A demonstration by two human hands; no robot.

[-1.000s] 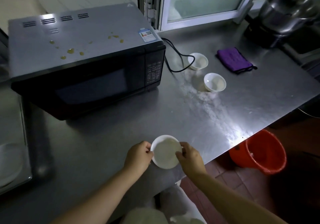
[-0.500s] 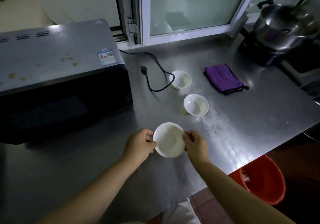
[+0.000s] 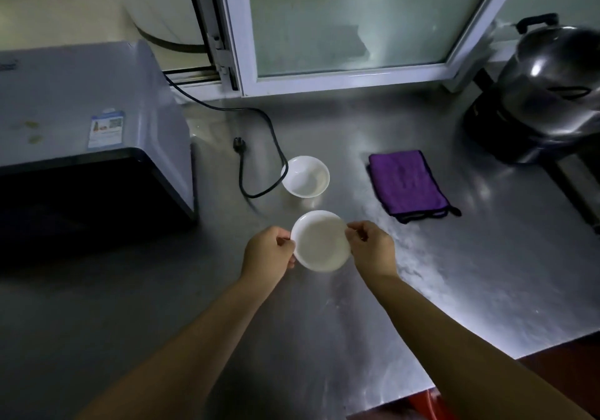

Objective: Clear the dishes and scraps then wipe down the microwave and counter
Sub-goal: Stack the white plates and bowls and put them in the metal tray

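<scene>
A small white plate [image 3: 320, 241] is held over the steel counter [image 3: 487, 290] by its rim, my left hand [image 3: 269, 254] on its left edge and my right hand [image 3: 370, 251] on its right edge. Just beyond it stands one white bowl [image 3: 305, 176]. The second bowl seen earlier is hidden under the plate. A folded purple cloth [image 3: 406, 186] lies to the right. The microwave [image 3: 81, 121] sits at the left, with small yellowish spots on its top near the left edge. White powder [image 3: 418, 257] is smeared on the counter right of my right hand.
The microwave's black cord and plug [image 3: 238, 143] loop on the counter beside the bowl. A shiny metal pot [image 3: 548, 95] stands at the back right. A window frame [image 3: 341, 79] runs along the back. A red bucket [image 3: 425, 403] shows below the counter's front edge.
Both hands have carried the plate from the counter's front edge forward, over the nearer bowl, which is now hidden. My view has shifted right, so less of the microwave shows.
</scene>
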